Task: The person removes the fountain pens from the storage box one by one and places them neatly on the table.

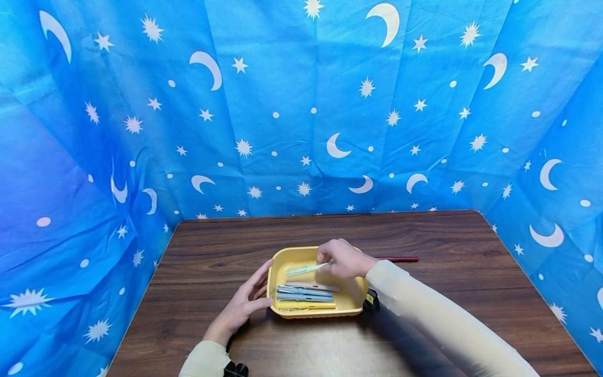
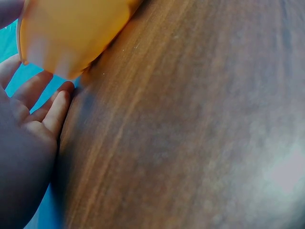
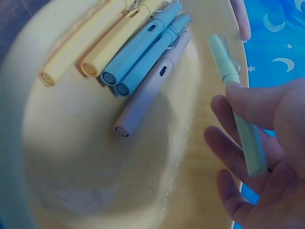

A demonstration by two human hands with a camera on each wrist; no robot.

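My right hand (image 1: pixel 346 259) is over the far part of a yellow plastic tray (image 1: pixel 278 256), pinching a light green pen (image 3: pixel 250 143) between thumb and fingers. The pen's clip end points left in the head view. Below it in the tray, side by side, lie a pale pink pen (image 3: pixel 151 93), two blue pens (image 3: pixel 138 50) and two yellow pens (image 3: pixel 71 50). At the tray's left side, my left hand (image 1: pixel 242 301) rests against the outer wall, fingers spread and fairly straight, thumb at the near corner.
A dark red stick (image 1: pixel 400 259) lies on the brown wooden table (image 1: pixel 212 246) beyond the tray's right side, partly hidden by my right hand and sleeve. Blue cloth (image 1: pixel 282 131) with moons and stars hangs behind the table and along both sides.
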